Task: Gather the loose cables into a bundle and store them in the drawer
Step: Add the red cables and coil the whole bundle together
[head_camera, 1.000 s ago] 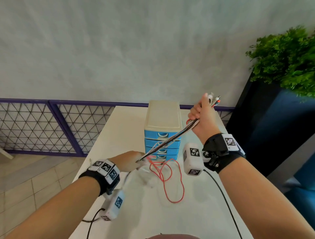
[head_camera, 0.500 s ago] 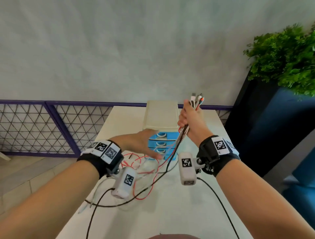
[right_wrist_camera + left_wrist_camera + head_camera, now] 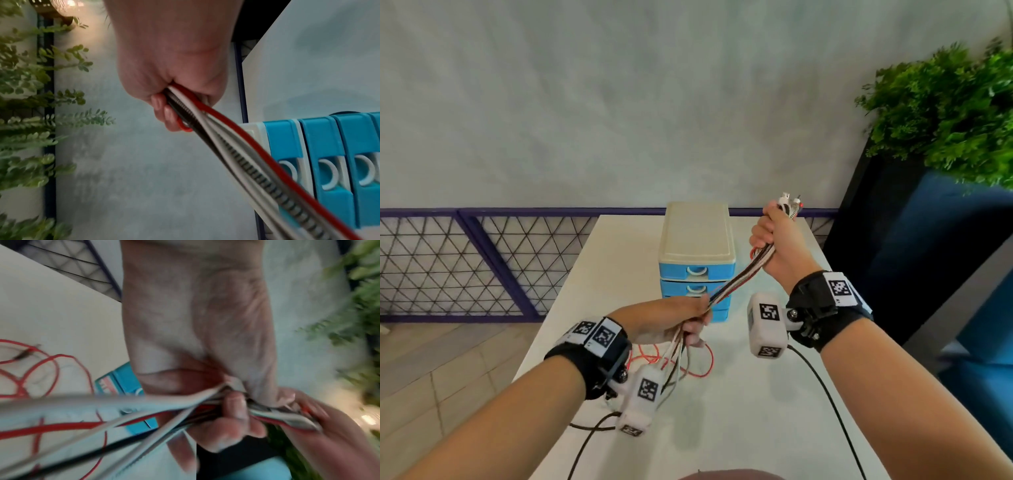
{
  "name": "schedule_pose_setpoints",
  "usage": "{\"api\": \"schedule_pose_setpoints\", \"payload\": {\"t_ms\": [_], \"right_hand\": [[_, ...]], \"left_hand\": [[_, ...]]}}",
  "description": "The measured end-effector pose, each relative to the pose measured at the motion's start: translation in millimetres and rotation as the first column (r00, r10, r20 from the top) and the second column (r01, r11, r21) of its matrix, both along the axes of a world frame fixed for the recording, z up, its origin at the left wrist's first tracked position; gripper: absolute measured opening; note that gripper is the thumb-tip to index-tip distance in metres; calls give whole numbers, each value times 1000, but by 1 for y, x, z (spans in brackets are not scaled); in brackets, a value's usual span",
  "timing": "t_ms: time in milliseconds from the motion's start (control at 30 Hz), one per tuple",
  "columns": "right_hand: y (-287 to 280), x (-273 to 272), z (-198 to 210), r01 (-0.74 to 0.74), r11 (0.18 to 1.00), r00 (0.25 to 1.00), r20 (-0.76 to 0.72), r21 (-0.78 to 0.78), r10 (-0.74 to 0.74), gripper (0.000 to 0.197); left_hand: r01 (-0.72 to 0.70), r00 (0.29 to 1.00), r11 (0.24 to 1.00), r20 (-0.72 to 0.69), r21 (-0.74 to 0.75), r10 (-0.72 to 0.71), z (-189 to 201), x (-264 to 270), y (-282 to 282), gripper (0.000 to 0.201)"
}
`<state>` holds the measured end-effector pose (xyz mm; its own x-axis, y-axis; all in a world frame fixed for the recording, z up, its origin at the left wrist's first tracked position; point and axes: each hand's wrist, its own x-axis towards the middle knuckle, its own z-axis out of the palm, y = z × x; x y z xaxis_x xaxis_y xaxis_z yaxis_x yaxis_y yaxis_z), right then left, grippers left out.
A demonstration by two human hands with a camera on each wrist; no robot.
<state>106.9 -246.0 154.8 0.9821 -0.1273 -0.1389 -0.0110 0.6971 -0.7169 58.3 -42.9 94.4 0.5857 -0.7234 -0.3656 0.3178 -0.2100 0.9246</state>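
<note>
No readable writing shows anywhere — only square black-and-white marker tags on the wristbands and wrist cameras. The right hand (image 3: 779, 246) is fisted tight around the cables (image 3: 736, 279) near their plug ends, raised above the table's far right corner. The left hand (image 3: 674, 318) curls round the same bundle lower down, pulling it taut; loose red loops trail onto the table (image 3: 756, 428). The blue drawer unit (image 3: 697, 260) stands at the far edge, drawers closed.

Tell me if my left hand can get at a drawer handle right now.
Probably not yet: the left hand grips the cables, which run taut up to the right hand across the closed drawers. It would need to let go first.
</note>
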Motion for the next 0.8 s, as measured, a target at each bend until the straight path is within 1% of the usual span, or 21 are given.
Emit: {"api": "schedule_pose_setpoints", "payload": {"t_ms": [33, 67, 100, 133, 200, 267, 333, 367, 400, 433, 500, 567, 633, 700, 733, 800], "right_hand": [[-3, 0, 1, 4, 1000, 1000, -4, -7, -4, 32], [-6, -2, 2, -3, 1000, 1000, -9, -22, 3, 30], [-6, -3, 2, -24, 999, 1000, -18, -43, 23, 29], [-6, -4, 1, -55, 996, 998, -30, -75, 53, 26], [-4, -7, 0, -126, 975, 991, -59, -185, 117, 23], [-2, -8, 1, -193, 924, 981, -90, -331, 173, 23], [0, -12, 2, -259, 854, 966, -125, -451, 227, 21], [1, -13, 2, -288, 823, 957, -140, -489, 252, 20], [2, -14, 1, -313, 797, 950, -154, -517, 273, 19], [3, -15, 1, -330, 769, 943, -167, -547, 286, 18], [7, -16, -1, -349, 707, 935, -185, -615, 301, 14], [10, -17, -4, -352, 652, 932, -189, -671, 309, 10], [14, -17, -10, -350, 588, 930, -195, -729, 312, 9], [17, -20, -15, -370, 541, 920, -218, -755, 325, 12], [18, -22, -17, -408, 549, 904, -240, -729, 354, 16], [19, -27, -20, -537, 603, 838, -290, -589, 463, 25]], "left_hand": [[-51, 996, 998, -79, -41, 47, 2, 1, 5, 42], [-87, 990, 995, -115, -56, 81, 4, 2, 8, 46], [-101, 988, 994, -121, -39, 96, 6, 5, 10, 47], [-91, 991, 996, -97, 5, 91, 9, 6, 11, 47], [-62, 998, 991, -23, 117, 65, 13, 10, 11, 46], [-56, 998, 983, 5, 175, 56, 18, 14, 11, 52], [-72, 997, 980, -18, 188, 76, 21, 17, 13, 59], [-89, 996, 972, 9, 215, 89, 22, 18, 12, 57], [-104, 993, 960, 85, 261, 85, 24, 16, 10, 52], [-121, 979, 939, 193, 322, 60, 25, 16, 8, 46], [-163, 926, 881, 377, 444, -18, 27, 15, 4, 41], [-226, 846, 829, 526, 512, -94, 28, 16, 2, 42], [-306, 729, 789, 664, 533, -167, 32, 15, -2, 36], [-382, 596, 774, 774, 506, -212, 35, 15, -5, 31], [-412, 538, 782, 817, 468, -205, 36, 15, -7, 30], [-442, 462, 819, 876, 366, -142, 36, 18, -7, 29]]}}
